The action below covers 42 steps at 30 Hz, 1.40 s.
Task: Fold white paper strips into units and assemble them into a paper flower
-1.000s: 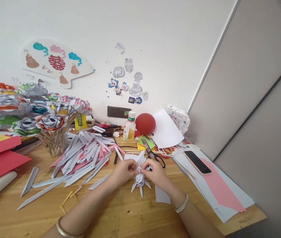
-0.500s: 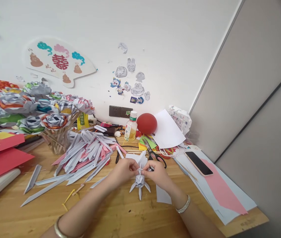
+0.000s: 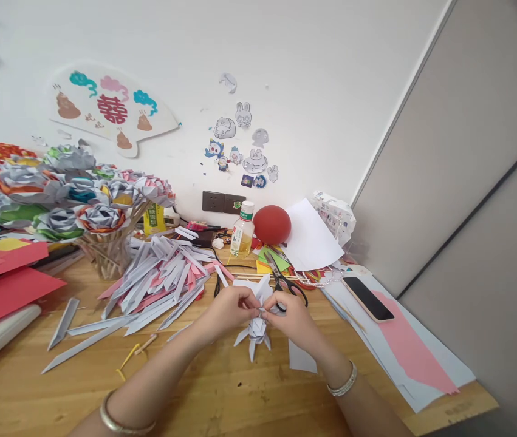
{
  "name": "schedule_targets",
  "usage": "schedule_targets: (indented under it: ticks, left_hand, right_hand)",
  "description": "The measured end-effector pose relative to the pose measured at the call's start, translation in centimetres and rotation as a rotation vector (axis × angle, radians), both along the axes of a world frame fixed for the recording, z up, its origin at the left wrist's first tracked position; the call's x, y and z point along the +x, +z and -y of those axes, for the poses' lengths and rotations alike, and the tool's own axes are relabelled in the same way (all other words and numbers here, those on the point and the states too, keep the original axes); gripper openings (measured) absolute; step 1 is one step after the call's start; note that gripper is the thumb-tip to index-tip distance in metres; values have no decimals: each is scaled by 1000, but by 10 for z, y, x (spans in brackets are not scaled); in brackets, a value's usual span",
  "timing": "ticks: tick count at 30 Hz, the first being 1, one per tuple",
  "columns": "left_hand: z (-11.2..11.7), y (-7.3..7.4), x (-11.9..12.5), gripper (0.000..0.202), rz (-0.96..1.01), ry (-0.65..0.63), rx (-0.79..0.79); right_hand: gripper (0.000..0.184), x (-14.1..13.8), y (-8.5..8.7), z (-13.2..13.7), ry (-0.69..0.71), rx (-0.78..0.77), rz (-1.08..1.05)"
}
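Observation:
A white folded-paper flower with several pointed petals lies on the wooden table in front of me. At its far side, my left hand pinches one part between thumb and fingers. My right hand pinches the same spot from the other side, so the fingertips of both hands nearly meet. The fingers partly hide the paper they grip. Just beyond the right hand, black-handled scissors lie with their blades pointing away. A small white paper piece rests under my right wrist.
Left of my hands lies a heap of folded white and pink paper strips. Behind it, paper flowers stand in a clear container. A bottle, a red balloon and a white sheet are at the back. A phone lies right.
The paper flower has turned slightly, its near petals swinging a little left. Both hands keep their pinch on it. The whole view has shifted slightly.

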State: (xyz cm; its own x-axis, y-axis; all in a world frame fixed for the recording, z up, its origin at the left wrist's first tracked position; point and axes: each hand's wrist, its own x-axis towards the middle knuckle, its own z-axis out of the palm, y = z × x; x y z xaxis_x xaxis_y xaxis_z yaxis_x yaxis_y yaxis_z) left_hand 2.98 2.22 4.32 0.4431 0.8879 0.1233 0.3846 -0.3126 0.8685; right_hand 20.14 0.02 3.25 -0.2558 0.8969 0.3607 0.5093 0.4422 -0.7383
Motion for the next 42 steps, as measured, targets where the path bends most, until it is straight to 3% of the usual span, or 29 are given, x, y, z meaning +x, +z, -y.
schedule_targets:
  ticks: [3, 6, 9, 14, 23, 30, 37, 42]
  left_hand:
    - [-2, 1, -2, 29, 114, -72, -170]
    - [-1, 2, -2, 39, 260, -48, -373]
    - [-2, -3, -1, 42, 274, -51, -452]
    - [-6, -15, 2, 41, 232, 38, -388]
    - [-5, -9, 3, 37, 251, 83, -317]
    - [-3, -3, 4, 31, 246, 120, -292]
    - [-1, -2, 4, 28, 263, 207, -244]
    - [-1, -4, 4, 26, 272, 209, -191]
  right_hand:
    - [9, 0, -3, -2, -32, 18, 20]
    - [12, -2, -5, -3, -68, 64, 28]
    - [10, -5, -7, -2, -51, 61, 38]
    - [7, -7, -7, 0, 38, 79, 55]
    - [19, 1, -4, -3, 289, 399, 157]
    - [19, 0, -4, 0, 199, 300, 148]
    - [23, -4, 1, 5, 221, 554, 268]
    - [25, -6, 5, 10, 156, 523, 286]
